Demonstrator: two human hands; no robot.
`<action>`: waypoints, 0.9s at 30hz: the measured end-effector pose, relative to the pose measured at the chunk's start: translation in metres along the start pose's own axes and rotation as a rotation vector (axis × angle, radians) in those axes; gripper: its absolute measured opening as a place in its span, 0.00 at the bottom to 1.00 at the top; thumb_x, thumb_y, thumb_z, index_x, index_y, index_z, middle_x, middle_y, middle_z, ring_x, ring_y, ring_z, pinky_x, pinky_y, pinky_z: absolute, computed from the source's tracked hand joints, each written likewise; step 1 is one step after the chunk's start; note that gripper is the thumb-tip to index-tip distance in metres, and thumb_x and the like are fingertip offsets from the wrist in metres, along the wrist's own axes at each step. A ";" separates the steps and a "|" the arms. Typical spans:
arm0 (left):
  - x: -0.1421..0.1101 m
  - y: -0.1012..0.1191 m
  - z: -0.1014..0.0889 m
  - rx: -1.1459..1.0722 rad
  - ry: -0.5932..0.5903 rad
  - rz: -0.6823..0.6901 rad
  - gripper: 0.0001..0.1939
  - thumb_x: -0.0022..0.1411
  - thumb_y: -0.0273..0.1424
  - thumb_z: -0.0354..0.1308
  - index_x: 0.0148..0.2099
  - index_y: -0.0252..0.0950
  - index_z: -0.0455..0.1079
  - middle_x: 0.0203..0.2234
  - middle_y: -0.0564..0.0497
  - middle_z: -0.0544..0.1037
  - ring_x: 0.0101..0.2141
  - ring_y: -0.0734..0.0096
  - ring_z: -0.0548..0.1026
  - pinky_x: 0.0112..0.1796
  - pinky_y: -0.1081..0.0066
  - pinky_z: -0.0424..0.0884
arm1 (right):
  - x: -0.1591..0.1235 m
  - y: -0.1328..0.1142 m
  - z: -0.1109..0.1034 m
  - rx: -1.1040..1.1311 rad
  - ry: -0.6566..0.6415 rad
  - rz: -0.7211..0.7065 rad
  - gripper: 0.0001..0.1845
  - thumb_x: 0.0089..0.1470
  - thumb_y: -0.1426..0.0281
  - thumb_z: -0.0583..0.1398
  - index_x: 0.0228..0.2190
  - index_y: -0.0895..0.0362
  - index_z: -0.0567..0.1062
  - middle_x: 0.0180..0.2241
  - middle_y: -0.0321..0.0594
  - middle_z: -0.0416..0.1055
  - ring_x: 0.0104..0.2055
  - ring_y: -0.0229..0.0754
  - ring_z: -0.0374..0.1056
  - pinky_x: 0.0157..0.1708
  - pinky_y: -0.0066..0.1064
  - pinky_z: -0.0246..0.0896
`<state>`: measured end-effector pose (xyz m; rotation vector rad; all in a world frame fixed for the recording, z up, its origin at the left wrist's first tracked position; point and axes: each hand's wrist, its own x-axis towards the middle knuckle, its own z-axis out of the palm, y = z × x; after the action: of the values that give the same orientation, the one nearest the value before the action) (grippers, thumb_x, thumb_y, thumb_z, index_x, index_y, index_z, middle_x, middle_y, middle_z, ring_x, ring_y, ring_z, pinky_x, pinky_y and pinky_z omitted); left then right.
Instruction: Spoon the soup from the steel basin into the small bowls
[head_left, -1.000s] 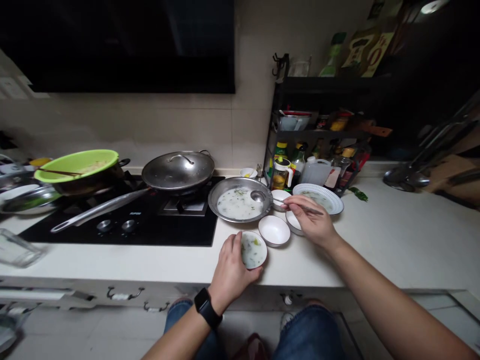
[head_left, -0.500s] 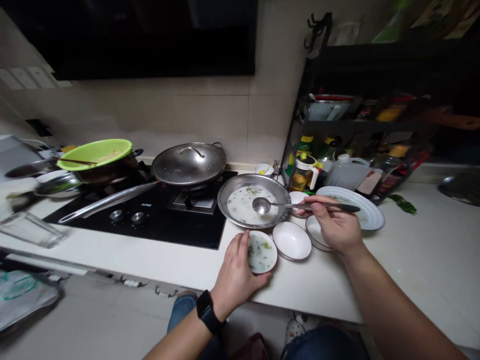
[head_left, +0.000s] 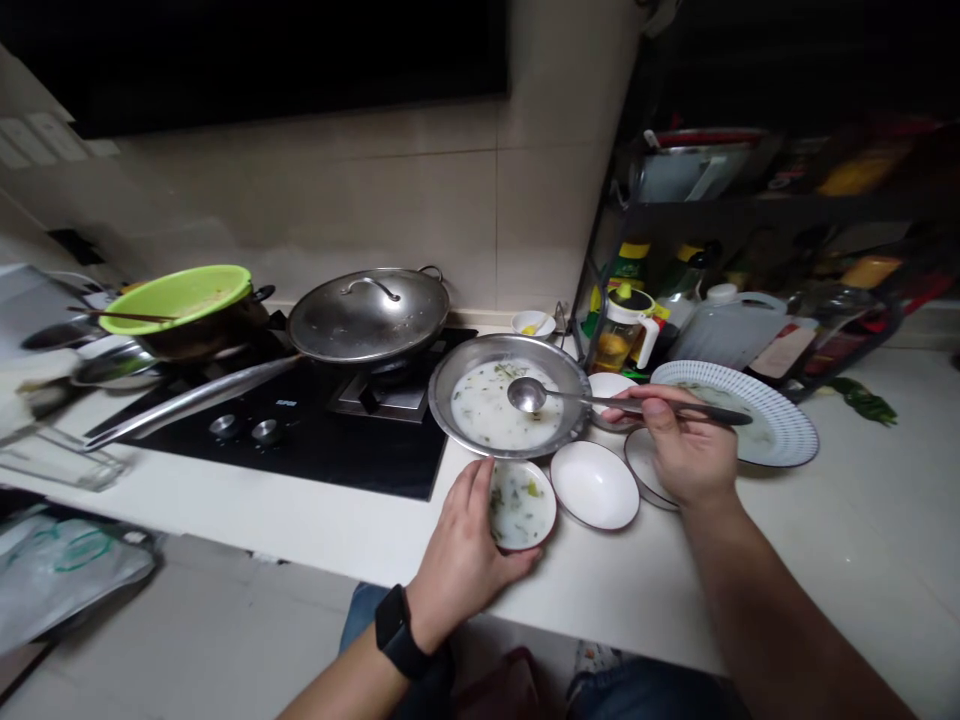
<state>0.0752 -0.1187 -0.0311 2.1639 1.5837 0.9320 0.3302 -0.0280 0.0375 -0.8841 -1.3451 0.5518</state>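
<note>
My left hand (head_left: 469, 550) is wrapped round the side of a small bowl (head_left: 523, 506) of whitish soup with green bits, which stands on the counter. In my right hand (head_left: 690, 445) is the handle of a metal ladle (head_left: 528, 395), whose head hangs over a wide metal basin (head_left: 450, 420) of the same pale soup. An empty white bowl (head_left: 595, 486) with a dark rim stands just right of the filled one. Another bowl (head_left: 645, 462) is partly hidden behind my right hand, and a further small bowl (head_left: 609, 388) sits behind the ladle handle.
A lidded wok (head_left: 367, 315) sits on the black stove (head_left: 300, 440), its long handle pointing left. A green basin (head_left: 180, 300) with chopsticks rests on a pot. At right are a large ribbed plate (head_left: 795, 430) and a rack with an oil jug (head_left: 619, 335) and bottles.
The view has tilted down and shifted slightly. My left hand stays on the soup bowl, and the ladle is still held over the basin with little movement.
</note>
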 end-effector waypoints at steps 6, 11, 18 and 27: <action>-0.005 -0.012 -0.019 0.024 0.043 0.012 0.57 0.51 0.51 0.71 0.73 0.38 0.48 0.66 0.31 0.63 0.64 0.38 0.66 0.60 0.43 0.69 | -0.009 -0.003 -0.017 0.083 -0.091 -0.091 0.09 0.64 0.64 0.60 0.40 0.44 0.82 0.34 0.42 0.80 0.33 0.51 0.79 0.40 0.52 0.76; 0.032 -0.033 -0.054 -0.146 0.374 -0.049 0.24 0.70 0.44 0.56 0.62 0.38 0.65 0.55 0.40 0.75 0.53 0.55 0.76 0.54 0.52 0.75 | -0.019 -0.017 -0.035 0.038 -0.356 -0.119 0.11 0.64 0.63 0.59 0.39 0.37 0.83 0.33 0.46 0.80 0.36 0.54 0.80 0.35 0.50 0.76; 0.130 -0.048 -0.056 -0.331 0.726 0.110 0.21 0.73 0.45 0.51 0.57 0.36 0.67 0.49 0.42 0.77 0.51 0.62 0.77 0.55 0.58 0.73 | -0.020 -0.029 -0.033 -0.122 -0.561 -0.077 0.11 0.63 0.59 0.60 0.37 0.36 0.84 0.32 0.47 0.81 0.35 0.53 0.80 0.32 0.44 0.76; 0.134 -0.080 -0.040 -0.187 0.768 0.208 0.15 0.72 0.41 0.52 0.52 0.37 0.69 0.45 0.45 0.76 0.46 0.63 0.76 0.50 0.60 0.73 | -0.020 -0.026 -0.008 -0.107 -0.277 0.338 0.17 0.59 0.54 0.64 0.25 0.50 0.82 0.23 0.45 0.77 0.29 0.50 0.77 0.28 0.38 0.75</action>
<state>0.0149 0.0284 -0.0047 1.9637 1.4645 2.0678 0.3308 -0.0601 0.0469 -1.1658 -1.4933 0.8958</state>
